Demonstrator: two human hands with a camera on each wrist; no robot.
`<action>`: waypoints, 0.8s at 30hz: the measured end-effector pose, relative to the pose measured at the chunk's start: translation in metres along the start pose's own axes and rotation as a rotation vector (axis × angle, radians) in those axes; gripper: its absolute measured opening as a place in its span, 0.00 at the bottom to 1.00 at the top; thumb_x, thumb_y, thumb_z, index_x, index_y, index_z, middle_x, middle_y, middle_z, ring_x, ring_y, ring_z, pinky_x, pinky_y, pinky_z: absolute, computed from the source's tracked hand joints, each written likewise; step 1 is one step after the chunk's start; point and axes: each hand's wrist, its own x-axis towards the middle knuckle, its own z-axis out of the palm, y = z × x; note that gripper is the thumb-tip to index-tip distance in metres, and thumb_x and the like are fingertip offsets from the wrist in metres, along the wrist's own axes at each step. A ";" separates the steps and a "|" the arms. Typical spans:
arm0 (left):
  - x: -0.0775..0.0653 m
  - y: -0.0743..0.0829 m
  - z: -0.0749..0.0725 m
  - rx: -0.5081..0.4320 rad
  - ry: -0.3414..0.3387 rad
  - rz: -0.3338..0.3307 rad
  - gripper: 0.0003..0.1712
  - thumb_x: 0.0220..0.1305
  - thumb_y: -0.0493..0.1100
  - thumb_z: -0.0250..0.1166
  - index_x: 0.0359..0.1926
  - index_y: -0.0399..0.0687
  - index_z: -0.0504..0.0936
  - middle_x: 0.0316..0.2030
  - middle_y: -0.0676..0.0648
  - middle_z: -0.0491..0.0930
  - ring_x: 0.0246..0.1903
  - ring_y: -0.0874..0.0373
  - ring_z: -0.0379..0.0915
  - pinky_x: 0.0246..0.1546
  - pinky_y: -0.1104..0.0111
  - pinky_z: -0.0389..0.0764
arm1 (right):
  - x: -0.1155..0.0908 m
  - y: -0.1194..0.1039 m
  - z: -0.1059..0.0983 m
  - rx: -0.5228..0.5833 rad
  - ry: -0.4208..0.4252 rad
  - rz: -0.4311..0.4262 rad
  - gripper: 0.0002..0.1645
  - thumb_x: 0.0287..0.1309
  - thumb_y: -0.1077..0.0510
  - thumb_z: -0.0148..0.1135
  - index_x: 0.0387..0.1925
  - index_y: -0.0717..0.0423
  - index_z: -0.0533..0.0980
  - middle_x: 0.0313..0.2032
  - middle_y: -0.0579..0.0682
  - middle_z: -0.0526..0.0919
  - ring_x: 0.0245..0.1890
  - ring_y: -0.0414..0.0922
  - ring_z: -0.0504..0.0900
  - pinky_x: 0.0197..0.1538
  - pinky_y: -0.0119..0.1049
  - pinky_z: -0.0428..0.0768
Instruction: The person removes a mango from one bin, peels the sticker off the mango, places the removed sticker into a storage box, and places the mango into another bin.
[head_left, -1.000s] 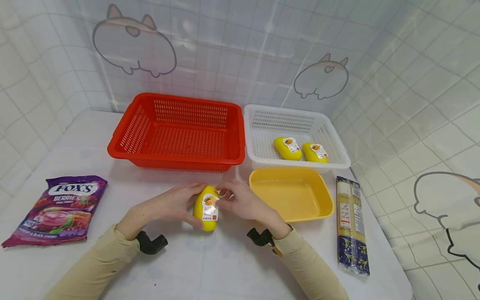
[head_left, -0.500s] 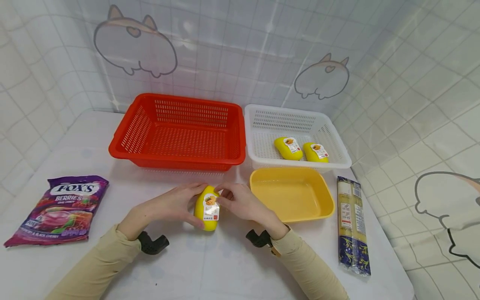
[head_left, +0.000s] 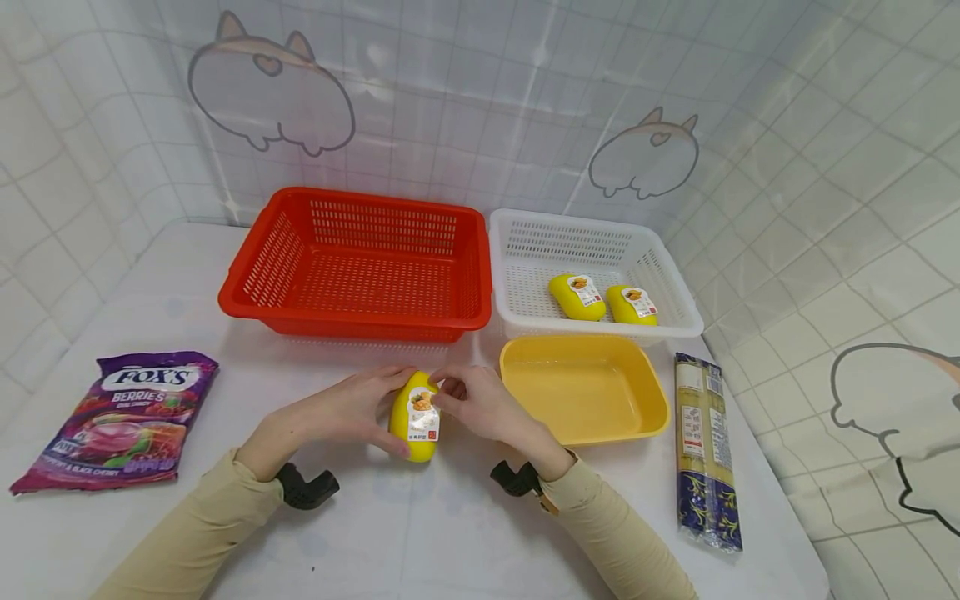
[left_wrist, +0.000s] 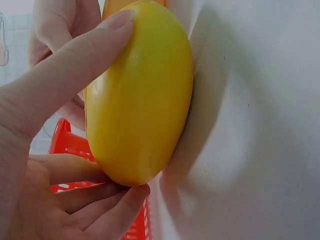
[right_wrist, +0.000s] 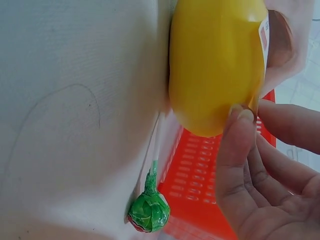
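A white table (head_left: 420, 537) is carrying everything here, and along its back the red basket (head_left: 356, 322) is standing on the left, just beside the white basket (head_left: 570, 218). The yellow tub (head_left: 585, 400) is sitting in front of the white basket, while the purple candy bag (head_left: 123, 421) is lying flat at the table's left side. At the right side, a pair of long packets (head_left: 697, 450) is lying lengthwise. Between them, the left hand (head_left: 347, 408) is spanning the mango-shaped container (head_left: 405, 425), thumb at the near end and fingers at the far end, holding it in a fairly wide grip. The right hand (head_left: 480, 404) is pinching narrowly at its far-right edge; whether the label or the shell is sitting between those fingertips, I cannot tell. That container is lying on the table in front of the red basket, label side up. Two similar yellow pieces (head_left: 579, 304) are lying in the white basket near its front wall. A green-wrapped lollipop (right_wrist: 150, 210) is lying near the container, its stick pointing toward it. The white label (head_left: 423, 417) is facing upward.
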 end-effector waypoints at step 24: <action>0.001 0.000 0.001 0.020 0.004 0.013 0.68 0.42 0.68 0.78 0.73 0.32 0.60 0.71 0.36 0.65 0.69 0.39 0.62 0.68 0.44 0.66 | 0.000 -0.003 0.002 0.079 0.062 0.019 0.09 0.62 0.60 0.68 0.42 0.59 0.84 0.32 0.48 0.85 0.30 0.40 0.80 0.34 0.27 0.81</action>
